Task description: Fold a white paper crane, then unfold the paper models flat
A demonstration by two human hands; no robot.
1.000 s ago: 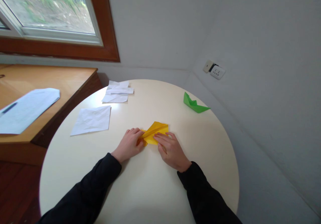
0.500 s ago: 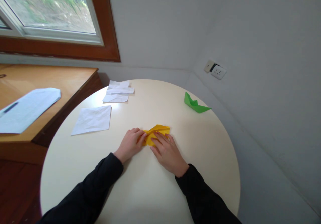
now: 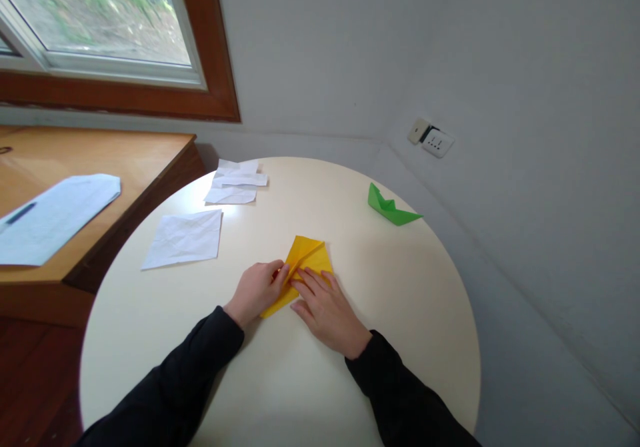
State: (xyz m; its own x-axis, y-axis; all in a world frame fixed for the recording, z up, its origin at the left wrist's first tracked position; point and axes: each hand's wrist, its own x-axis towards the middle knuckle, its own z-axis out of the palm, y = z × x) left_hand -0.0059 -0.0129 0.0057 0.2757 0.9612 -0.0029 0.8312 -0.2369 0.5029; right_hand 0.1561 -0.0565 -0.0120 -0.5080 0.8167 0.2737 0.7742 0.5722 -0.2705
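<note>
A creased piece of yellow paper (image 3: 311, 255) lies partly folded at the middle of the round white table (image 3: 300, 387), one corner pointing away from me and another toward me on the left. My left hand (image 3: 257, 290) grips its left side, thumb and fingers pinched on a raised fold. Flat on the right part of the paper, my right hand (image 3: 327, 310) rests with its fingers stretched out and its thumb apart. The part of the paper beneath both hands is hidden.
A green paper boat (image 3: 393, 210) stands near the table's far right edge. White sheets (image 3: 185, 237) and paper strips (image 3: 237, 181) lie at the far left. A wooden desk (image 3: 150, 150) adjoins on the left, bearing white paper and a dark pen (image 3: 21, 213). Walls rise behind and right.
The yellow paper has turned on the table and shows more of its surface, with a corner now reaching toward me. Both hands have shifted slightly to the left with it.
</note>
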